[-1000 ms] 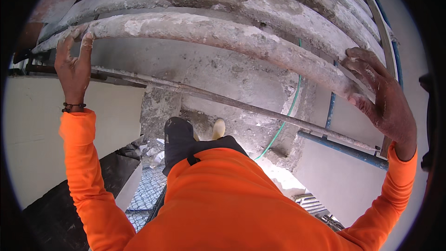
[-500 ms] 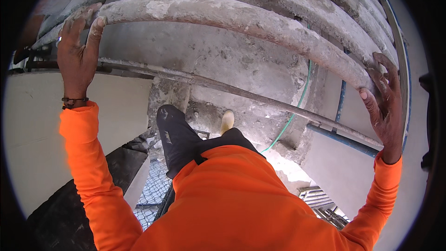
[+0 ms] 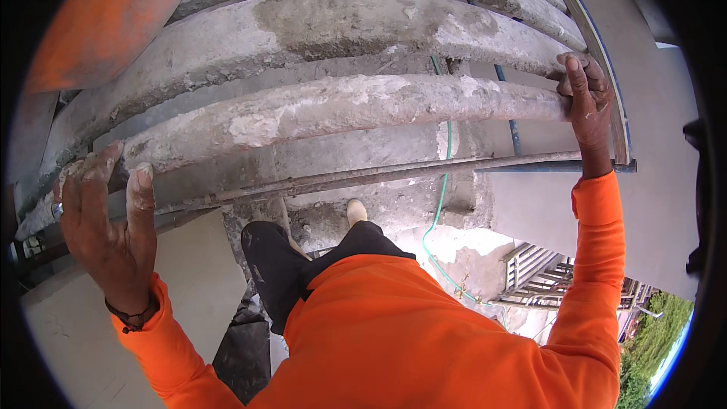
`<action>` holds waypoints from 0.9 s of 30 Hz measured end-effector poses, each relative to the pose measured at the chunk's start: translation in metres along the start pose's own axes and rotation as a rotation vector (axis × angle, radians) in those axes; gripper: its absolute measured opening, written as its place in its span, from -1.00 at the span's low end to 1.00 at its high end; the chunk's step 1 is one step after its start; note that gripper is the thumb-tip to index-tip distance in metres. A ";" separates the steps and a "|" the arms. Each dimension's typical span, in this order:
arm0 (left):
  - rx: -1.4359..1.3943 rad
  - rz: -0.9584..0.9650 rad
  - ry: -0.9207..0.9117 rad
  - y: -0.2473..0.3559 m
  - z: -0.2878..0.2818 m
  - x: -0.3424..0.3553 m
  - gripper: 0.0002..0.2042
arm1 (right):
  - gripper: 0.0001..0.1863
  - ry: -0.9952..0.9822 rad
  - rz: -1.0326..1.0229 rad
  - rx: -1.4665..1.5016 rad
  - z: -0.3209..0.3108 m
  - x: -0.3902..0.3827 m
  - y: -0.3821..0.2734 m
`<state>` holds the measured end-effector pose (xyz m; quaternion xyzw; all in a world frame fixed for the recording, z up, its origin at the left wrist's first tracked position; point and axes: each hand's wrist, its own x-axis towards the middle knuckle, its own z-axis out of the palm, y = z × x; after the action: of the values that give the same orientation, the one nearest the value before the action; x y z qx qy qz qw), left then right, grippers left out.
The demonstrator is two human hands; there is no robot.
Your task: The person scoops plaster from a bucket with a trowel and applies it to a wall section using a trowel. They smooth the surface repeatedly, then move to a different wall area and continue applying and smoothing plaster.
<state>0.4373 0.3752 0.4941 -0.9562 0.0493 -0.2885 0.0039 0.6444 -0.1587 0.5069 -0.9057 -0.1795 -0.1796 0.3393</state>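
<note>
Dusty gray concrete (image 3: 341, 153) lies below, and green plants (image 3: 660, 337) show at the bottom right. One long gray pole (image 3: 326, 112), rough and with white patches, goes across from one hand to the other. It is the pole closest to the person, and it tilts a bit, with its left side lower in the view.

The left hand (image 3: 106, 220) is half open near the pole's left end. Its fingers reach over the pole and its thumb sits apart on the near side. It touches the pole, but I can't tell how tightly it holds on. A dark band (image 3: 135, 318) goes around that wrist.

The right hand (image 3: 588, 95) is curled up like a fist, with its thumb on top. It is at the pole's right end. Its palm is hidden, so I can't tell if it grips that end.

More fat gray poles (image 3: 318, 26) lie behind. A big orange thing (image 3: 121, 19) is at the top left. A green hose (image 3: 437, 216) hangs past a thin bar (image 3: 371, 177). Down below are dark pants (image 3: 269, 269) and a pale boot (image 3: 357, 212).
</note>
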 end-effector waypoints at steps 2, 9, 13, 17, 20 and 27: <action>-0.118 0.033 0.033 -0.006 0.000 0.009 -0.72 | -0.58 0.079 0.135 0.024 0.001 0.005 -0.001; -0.322 -0.076 -0.047 -0.010 -0.004 0.040 -0.79 | -0.62 0.202 0.120 -0.206 0.013 0.011 0.003; -0.392 -0.049 -0.065 -0.004 0.000 0.055 -0.77 | -0.57 0.130 0.059 -0.544 0.008 0.013 -0.003; -0.411 -0.030 -0.210 -0.003 0.002 0.068 -0.75 | -0.47 0.055 0.080 -0.624 0.006 0.016 -0.010; -0.399 0.034 -0.218 -0.005 0.001 0.074 -0.73 | -0.44 0.031 0.123 -0.644 0.006 0.017 -0.011; -0.534 0.156 -0.319 0.014 0.008 0.102 -0.63 | -0.40 -0.125 0.098 -0.707 0.002 0.027 -0.020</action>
<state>0.5247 0.3509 0.5430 -0.9499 0.1952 -0.1106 -0.2175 0.6599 -0.1381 0.5286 -0.9839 -0.0832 -0.1583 0.0019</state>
